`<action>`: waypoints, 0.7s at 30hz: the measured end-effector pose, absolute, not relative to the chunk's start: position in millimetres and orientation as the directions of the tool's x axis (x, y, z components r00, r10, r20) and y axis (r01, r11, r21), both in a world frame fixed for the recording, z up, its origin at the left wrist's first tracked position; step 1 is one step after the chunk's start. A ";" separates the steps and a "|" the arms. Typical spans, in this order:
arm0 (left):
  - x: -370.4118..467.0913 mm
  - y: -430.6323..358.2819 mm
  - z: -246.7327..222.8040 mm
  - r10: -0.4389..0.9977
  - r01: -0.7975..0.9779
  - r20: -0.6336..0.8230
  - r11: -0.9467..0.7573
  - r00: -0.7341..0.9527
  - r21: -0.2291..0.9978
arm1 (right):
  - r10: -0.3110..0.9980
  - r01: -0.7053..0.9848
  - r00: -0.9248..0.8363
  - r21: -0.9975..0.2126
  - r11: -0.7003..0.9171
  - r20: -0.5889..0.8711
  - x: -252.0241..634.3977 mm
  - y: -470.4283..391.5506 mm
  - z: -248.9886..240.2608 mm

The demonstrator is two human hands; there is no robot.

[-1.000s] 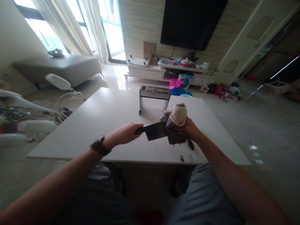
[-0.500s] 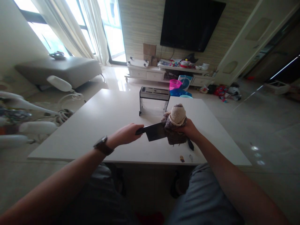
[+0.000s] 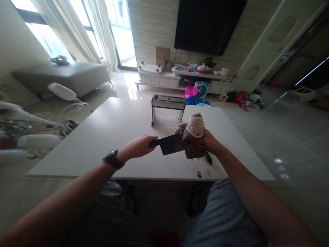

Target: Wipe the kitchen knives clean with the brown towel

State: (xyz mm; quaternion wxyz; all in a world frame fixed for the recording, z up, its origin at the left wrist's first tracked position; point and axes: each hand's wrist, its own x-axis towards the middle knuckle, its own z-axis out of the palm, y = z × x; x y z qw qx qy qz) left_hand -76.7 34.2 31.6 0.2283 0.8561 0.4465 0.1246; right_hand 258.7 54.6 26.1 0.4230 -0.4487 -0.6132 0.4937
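Note:
My left hand [image 3: 142, 144] is closed around the black handle of a cleaver [image 3: 171, 144], whose broad dark blade points right over the white table [image 3: 102, 151]. A bunched brown and cream cloth [image 3: 195, 126] is gripped in my right hand [image 3: 208, 140], with part of it hanging down. The blade's far end meets the cloth and is partly hidden by it. Below my right hand, the black handle of another object [image 3: 208, 158] shows; the rest of that object is out of sight. Two small items [image 3: 199, 174] lie near the table's front edge, too small to name.
A black-framed clear knife-block-like stand [image 3: 168, 109] is on the table beyond my hands. Behind the table are a pink basket [image 3: 191, 91] and blue plastic containers [image 3: 196, 101]. White chairs [image 3: 61, 92] stand at the left.
The cloth has shifted very slightly against the blade. Both hands keep their holds in nearly the same place, and the view has moved a little.

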 end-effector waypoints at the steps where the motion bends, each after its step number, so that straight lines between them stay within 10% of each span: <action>1: -77.1 33.5 31.9 0.821 0.708 0.011 -0.499 0.571 0.500 | 0.969 0.109 -0.239 -0.990 0.084 0.056 259.6 53.7 25.2; 21: -73.9 40.8 37.9 0.805 0.645 0.064 -0.517 0.590 0.563 | 0.991 0.037 -0.030 -0.991 0.132 0.131 266.9 53.5 40.2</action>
